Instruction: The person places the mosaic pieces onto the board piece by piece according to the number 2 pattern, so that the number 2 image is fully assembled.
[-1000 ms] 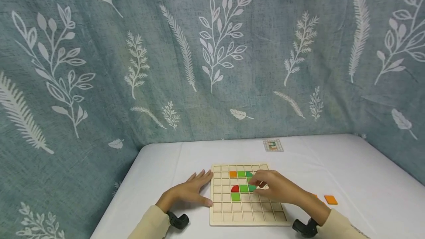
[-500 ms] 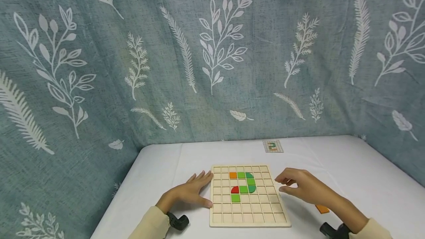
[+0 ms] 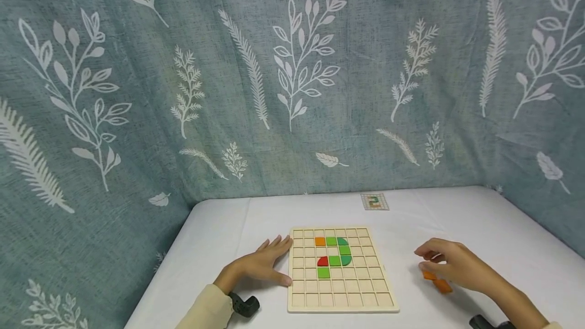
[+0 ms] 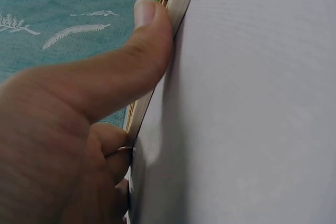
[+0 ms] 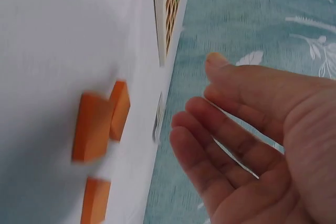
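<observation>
A pale wooden grid board (image 3: 343, 299) lies on the table, with flat coloured tiles set in its squares. Among them are an orange tile (image 3: 320, 241), several green ones, a red rounded tile (image 3: 322, 261) and a dark green rounded tile (image 3: 346, 260). My left hand (image 3: 259, 266) rests by the board's left edge, fingers spread; in the left wrist view the thumb (image 4: 147, 40) touches its side. To the right of the board my right hand (image 3: 459, 265) hovers over loose orange tiles (image 3: 442, 286), fingers loosely curved. The right wrist view shows three orange tiles (image 5: 92, 129) apart from the fingers.
A small card (image 3: 375, 202) with a coloured grid picture lies behind the board. A white cloth (image 3: 256, 217) covers the table. Behind it hangs a blue-green curtain (image 3: 205, 156) with white leaf prints.
My right hand has left the tiles on the board and moved right, to above the loose orange tiles. A green tile it was over now shows in the grid. The left hand stays put.
</observation>
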Demonstrator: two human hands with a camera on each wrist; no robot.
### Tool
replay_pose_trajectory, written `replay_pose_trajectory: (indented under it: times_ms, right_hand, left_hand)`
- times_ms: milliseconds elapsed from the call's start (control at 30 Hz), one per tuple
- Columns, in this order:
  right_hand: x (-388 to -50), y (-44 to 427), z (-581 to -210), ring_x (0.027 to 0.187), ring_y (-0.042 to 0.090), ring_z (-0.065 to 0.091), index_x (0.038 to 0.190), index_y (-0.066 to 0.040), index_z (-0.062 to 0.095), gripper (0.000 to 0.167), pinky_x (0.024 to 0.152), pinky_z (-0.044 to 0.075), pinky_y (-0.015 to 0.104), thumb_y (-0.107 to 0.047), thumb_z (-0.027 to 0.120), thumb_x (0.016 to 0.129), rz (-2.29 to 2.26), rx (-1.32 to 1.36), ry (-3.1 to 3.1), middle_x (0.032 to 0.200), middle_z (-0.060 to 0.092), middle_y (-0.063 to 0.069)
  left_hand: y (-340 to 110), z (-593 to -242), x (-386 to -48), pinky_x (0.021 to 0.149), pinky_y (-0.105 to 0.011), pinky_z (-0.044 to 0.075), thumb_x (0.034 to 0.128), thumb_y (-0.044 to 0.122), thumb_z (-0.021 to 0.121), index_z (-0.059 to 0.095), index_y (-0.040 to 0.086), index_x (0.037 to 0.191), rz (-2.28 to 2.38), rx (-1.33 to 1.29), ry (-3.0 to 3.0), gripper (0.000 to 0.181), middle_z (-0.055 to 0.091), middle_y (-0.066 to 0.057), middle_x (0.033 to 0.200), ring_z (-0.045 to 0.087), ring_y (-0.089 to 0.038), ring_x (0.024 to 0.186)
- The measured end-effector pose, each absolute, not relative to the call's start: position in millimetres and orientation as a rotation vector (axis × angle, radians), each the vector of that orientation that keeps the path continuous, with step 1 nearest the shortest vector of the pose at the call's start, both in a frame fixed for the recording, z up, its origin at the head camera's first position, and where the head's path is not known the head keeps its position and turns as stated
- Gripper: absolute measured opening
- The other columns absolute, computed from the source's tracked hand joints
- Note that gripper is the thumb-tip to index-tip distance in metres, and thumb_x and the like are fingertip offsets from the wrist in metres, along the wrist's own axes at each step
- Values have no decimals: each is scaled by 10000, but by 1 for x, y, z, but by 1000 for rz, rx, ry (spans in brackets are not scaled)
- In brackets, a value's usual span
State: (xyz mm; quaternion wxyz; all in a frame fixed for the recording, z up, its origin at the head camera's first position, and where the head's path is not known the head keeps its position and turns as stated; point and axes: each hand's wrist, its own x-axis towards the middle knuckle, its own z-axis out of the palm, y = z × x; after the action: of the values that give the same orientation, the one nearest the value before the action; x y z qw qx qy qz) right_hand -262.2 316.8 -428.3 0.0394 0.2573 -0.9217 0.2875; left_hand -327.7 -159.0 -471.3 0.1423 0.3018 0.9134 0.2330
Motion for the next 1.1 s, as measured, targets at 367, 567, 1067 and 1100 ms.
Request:
replay_pose_trajectory:
  times_ms: [367, 567, 1067, 1100]
  right_hand:
    - [-264, 333, -436, 832, -38, 620, 1053, -50, 713, 244, 703, 568, 197, -195, 771, 865, 832, 717, -2886, 1008, 712, 24]
    - [-263, 334, -447, 809, -35, 605, 1008, -82, 723, 181, 663, 539, 197, -156, 774, 850, 789, 724, -2934, 974, 705, -15]
    - [-260, 331, -453, 833, -10, 613, 1001, -112, 766, 179, 684, 548, 204, -158, 786, 830, 674, 772, -2914, 959, 673, -89]
    - [-260, 330, -453, 832, -10, 613, 998, -114, 766, 176, 685, 550, 205, -157, 787, 829, 669, 768, -2913, 957, 671, -88]
  left_hand:
    - [-158, -468, -327, 1263, -564, 8, 810, 533, 777, 166, 60, 1601, 709, 868, 2627, 1106, 107, -106, 1690, 36, -307, 1574]
    - [-157, -469, -327, 1259, -575, 19, 806, 536, 780, 185, 56, 1597, 685, 864, 2632, 1100, 121, -114, 1687, 54, -324, 1571]
    - [-159, -474, -329, 1261, -571, 26, 810, 598, 742, 175, 67, 1601, 663, 891, 2637, 1108, 116, -107, 1688, 53, -317, 1572]
    - [-159, -473, -329, 1261, -571, 26, 811, 595, 743, 173, 65, 1601, 665, 892, 2637, 1109, 115, -109, 1688, 51, -317, 1572]
